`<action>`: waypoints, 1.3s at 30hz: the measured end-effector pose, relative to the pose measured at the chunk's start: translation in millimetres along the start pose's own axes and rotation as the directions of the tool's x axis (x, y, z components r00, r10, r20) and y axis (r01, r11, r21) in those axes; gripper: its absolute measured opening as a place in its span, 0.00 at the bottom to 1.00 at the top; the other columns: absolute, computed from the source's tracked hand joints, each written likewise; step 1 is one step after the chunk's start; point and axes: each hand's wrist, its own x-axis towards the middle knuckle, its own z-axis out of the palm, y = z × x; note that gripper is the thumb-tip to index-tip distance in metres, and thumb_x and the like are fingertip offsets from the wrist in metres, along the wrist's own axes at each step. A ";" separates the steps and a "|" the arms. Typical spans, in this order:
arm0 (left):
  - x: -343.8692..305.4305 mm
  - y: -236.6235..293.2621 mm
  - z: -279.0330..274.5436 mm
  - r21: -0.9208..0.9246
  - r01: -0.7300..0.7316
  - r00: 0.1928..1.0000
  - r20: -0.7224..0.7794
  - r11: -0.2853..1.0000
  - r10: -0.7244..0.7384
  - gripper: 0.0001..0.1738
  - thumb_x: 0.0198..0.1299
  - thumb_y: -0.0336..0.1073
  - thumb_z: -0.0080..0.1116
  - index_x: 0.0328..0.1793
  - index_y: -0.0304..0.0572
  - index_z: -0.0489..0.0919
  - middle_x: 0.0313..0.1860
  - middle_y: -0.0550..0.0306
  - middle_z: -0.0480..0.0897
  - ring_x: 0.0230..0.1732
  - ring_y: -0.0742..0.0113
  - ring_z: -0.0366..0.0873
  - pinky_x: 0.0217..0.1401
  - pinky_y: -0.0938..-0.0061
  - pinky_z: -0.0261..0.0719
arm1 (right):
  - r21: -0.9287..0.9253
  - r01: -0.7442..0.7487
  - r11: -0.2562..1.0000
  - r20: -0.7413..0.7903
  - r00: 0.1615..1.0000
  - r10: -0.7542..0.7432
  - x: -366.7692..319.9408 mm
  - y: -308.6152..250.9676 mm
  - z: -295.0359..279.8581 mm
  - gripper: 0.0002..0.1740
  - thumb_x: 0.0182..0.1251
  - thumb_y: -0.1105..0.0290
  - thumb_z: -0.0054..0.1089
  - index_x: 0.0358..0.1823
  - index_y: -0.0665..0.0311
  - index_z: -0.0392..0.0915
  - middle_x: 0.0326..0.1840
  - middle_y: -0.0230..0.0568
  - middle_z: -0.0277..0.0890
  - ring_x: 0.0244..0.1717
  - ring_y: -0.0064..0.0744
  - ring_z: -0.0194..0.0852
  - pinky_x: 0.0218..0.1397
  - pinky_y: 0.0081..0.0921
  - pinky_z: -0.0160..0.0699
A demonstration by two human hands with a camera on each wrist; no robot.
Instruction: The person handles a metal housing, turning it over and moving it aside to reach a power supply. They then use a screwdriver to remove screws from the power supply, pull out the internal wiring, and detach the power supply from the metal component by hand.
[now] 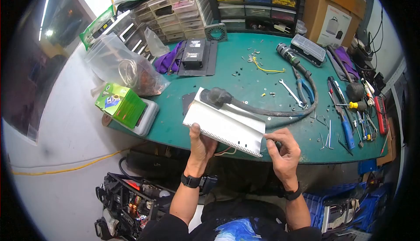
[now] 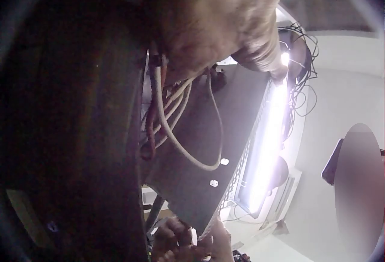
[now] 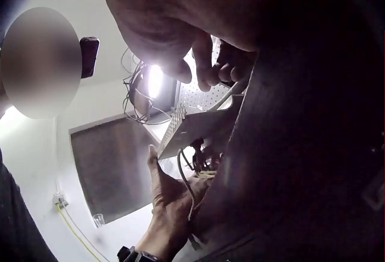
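Note:
A long white metal casing with a perforated near edge and two small holes is held tilted over the table's front edge. My left hand grips its near left part, thumb up along the edge and fingers underneath. At the right end my right hand pinches the corner between thumb and curled index finger. A thick black cable with a black plug head overlaps the casing's far side. Pale wires hang from the dark underside in the left wrist view. In the right wrist view, the casing shows end-on.
Behind lie an open-end wrench, blue-handled pliers, a yellow wire and scattered screws. More hand tools, including a screwdriver, lie right. A green box stands left. Drawer cabinets line the back.

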 end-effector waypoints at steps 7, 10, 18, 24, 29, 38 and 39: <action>0.6 0.2 1.3 0.003 -0.002 1.000 -0.016 1.000 0.002 0.58 0.58 0.67 0.72 0.83 0.39 0.58 0.75 0.49 0.68 0.78 0.52 0.65 0.81 0.52 0.68 | -0.018 -0.012 1.000 0.002 1.000 0.012 -0.4 2.6 0.9 0.06 0.68 0.77 0.67 0.44 0.69 0.89 0.39 0.42 0.82 0.37 0.27 0.78 0.42 0.24 0.76; 0.5 1.1 1.4 0.022 -0.010 1.000 -0.007 1.000 0.010 0.58 0.58 0.67 0.72 0.82 0.38 0.59 0.75 0.49 0.68 0.78 0.52 0.66 0.81 0.52 0.67 | -0.018 0.012 1.000 0.005 1.000 -0.012 -0.2 3.3 1.4 0.06 0.69 0.77 0.67 0.44 0.69 0.89 0.38 0.42 0.83 0.37 0.28 0.78 0.41 0.24 0.76; -0.7 1.6 3.8 0.041 -0.005 0.998 -0.057 0.999 0.008 0.58 0.58 0.67 0.72 0.82 0.36 0.60 0.75 0.47 0.69 0.77 0.52 0.67 0.78 0.52 0.71 | -0.044 0.005 0.999 0.023 1.000 -0.004 0.3 1.3 1.0 0.06 0.69 0.78 0.66 0.44 0.69 0.89 0.37 0.42 0.83 0.36 0.29 0.78 0.41 0.24 0.76; -1.7 2.9 6.3 0.045 -0.005 0.997 -0.071 0.999 0.008 0.57 0.59 0.68 0.71 0.81 0.36 0.61 0.74 0.47 0.70 0.76 0.51 0.69 0.77 0.53 0.72 | -0.075 0.000 0.997 0.027 1.000 0.002 0.2 -0.9 1.0 0.06 0.68 0.78 0.67 0.44 0.69 0.89 0.37 0.43 0.83 0.36 0.29 0.79 0.41 0.25 0.76; 0.0 -2.8 -4.9 0.019 -0.009 0.999 -0.038 1.000 0.010 0.55 0.61 0.68 0.70 0.80 0.35 0.62 0.73 0.47 0.71 0.75 0.51 0.70 0.77 0.53 0.73 | -0.069 0.024 0.997 0.017 1.000 -0.023 1.0 0.4 1.7 0.06 0.68 0.78 0.67 0.44 0.69 0.89 0.37 0.43 0.84 0.36 0.31 0.80 0.42 0.26 0.78; -3.2 2.6 2.2 0.065 0.007 0.995 -0.095 0.998 -0.001 0.59 0.57 0.72 0.70 0.81 0.35 0.61 0.74 0.47 0.70 0.75 0.51 0.69 0.76 0.52 0.73 | -0.049 0.054 0.997 0.031 0.998 -0.053 0.6 3.0 1.3 0.07 0.67 0.81 0.65 0.44 0.69 0.89 0.36 0.40 0.82 0.36 0.27 0.78 0.39 0.23 0.72; -2.9 2.0 0.9 0.060 0.011 0.996 -0.087 0.998 -0.005 0.59 0.57 0.72 0.70 0.81 0.35 0.61 0.74 0.47 0.70 0.75 0.51 0.69 0.76 0.52 0.73 | -0.056 0.056 0.997 0.024 0.998 -0.055 0.2 3.4 1.4 0.07 0.67 0.81 0.65 0.44 0.69 0.89 0.36 0.40 0.82 0.36 0.27 0.78 0.39 0.23 0.72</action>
